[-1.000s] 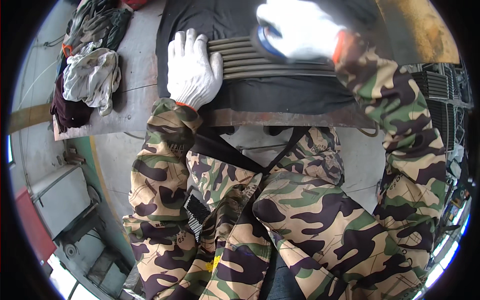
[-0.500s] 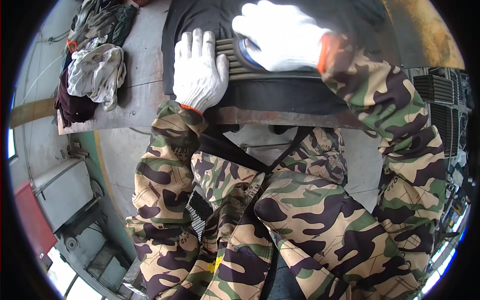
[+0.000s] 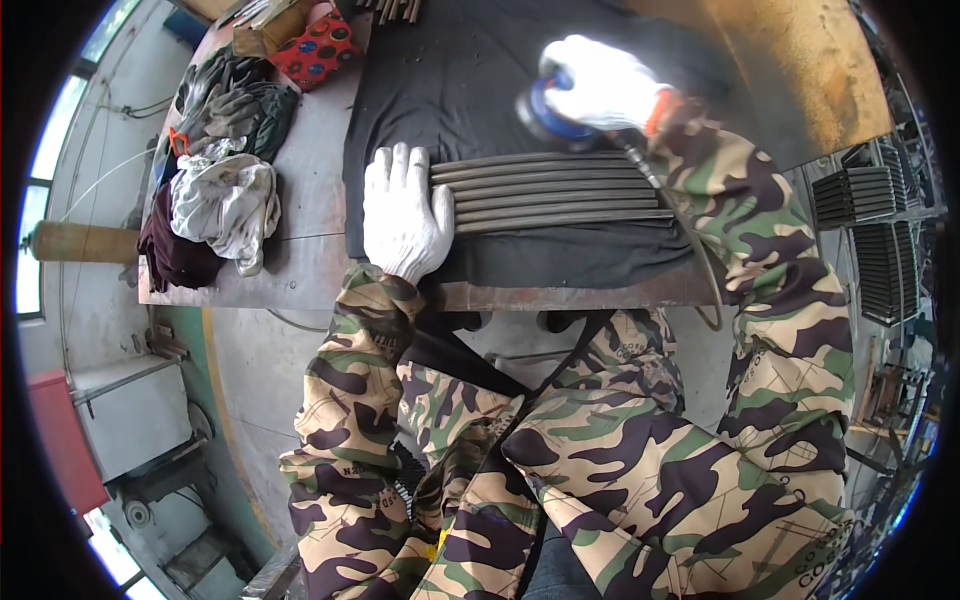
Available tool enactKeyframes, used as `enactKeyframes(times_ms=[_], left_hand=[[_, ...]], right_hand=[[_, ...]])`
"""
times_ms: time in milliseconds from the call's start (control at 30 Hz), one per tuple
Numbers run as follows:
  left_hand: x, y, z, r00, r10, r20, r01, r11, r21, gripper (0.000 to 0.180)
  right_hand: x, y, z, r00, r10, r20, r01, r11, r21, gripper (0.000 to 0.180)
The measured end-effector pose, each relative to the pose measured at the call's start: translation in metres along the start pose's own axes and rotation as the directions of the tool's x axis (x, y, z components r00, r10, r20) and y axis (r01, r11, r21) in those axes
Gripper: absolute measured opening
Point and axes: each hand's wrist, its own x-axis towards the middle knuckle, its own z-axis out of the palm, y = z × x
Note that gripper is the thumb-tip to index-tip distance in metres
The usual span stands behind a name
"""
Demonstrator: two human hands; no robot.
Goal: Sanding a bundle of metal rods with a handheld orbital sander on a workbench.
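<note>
A row of several slim grey metal rods [image 3: 550, 195] lies side by side on a black cloth [image 3: 420, 80]. My left hand [image 3: 405, 215], in a white knit glove, lies flat over the rods' left ends with its fingers stretched out. Gloved the same way, my right hand [image 3: 610, 85] is wrapped round a blue round sander [image 3: 562, 125]. The sander is at the far side of the row and blurred by motion; whether it touches a rod I cannot tell. From it an air hose [image 3: 690, 240] runs past my right sleeve and loops over the table's front edge.
Rags and gloves [image 3: 225, 195] are heaped at the table's left, below a red patterned cloth [image 3: 318, 50]. More rods [image 3: 395, 8] show at the far edge. A rusty yellowish sheet [image 3: 820, 70] covers the far right. Racks of dark bars [image 3: 880, 260] stand beyond the table.
My right hand has moved the sander from over the left part of the rods to their far side, uncovering the row. My left hand stays on the rod ends. The view has shifted.
</note>
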Motion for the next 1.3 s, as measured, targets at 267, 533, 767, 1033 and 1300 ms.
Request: enactKeyframes(times_ms=[267, 533, 767, 1033, 1300], left_hand=[[0.0, 0.001, -0.005, 0.999, 0.029, -0.035, -0.032, 0.994, -0.103, 0.053], [-0.008, 0.0, -0.014, 0.991, -0.011, 0.13, 0.024, 0.995, -0.099, 0.055], [-0.013, -0.002, -0.019, 0.991, -0.003, 0.131, 0.017, 0.994, -0.108, 0.057], [-0.009, -0.007, -0.017, 1.0, 0.018, 0.021, -0.016, 0.994, -0.111, 0.059], [0.017, 0.003, -0.034, 0.948, 0.122, 0.294, -0.062, 0.977, -0.206, 0.095]], right_hand=[[-0.041, 0.115, -0.038, 0.962, 0.244, -0.122, -0.242, 0.97, 0.026, 0.05], [-0.088, 0.167, -0.04, 0.894, 0.425, -0.143, -0.438, 0.895, -0.08, 0.047], [-0.096, 0.188, -0.023, 0.87, 0.454, -0.191, -0.483, 0.864, -0.144, 0.045], [-0.095, 0.139, -0.015, 0.872, 0.251, -0.42, -0.411, 0.841, -0.352, 0.052], [-0.102, 0.017, 0.078, 0.961, -0.265, -0.086, 0.26, 0.964, -0.059, 0.086]])
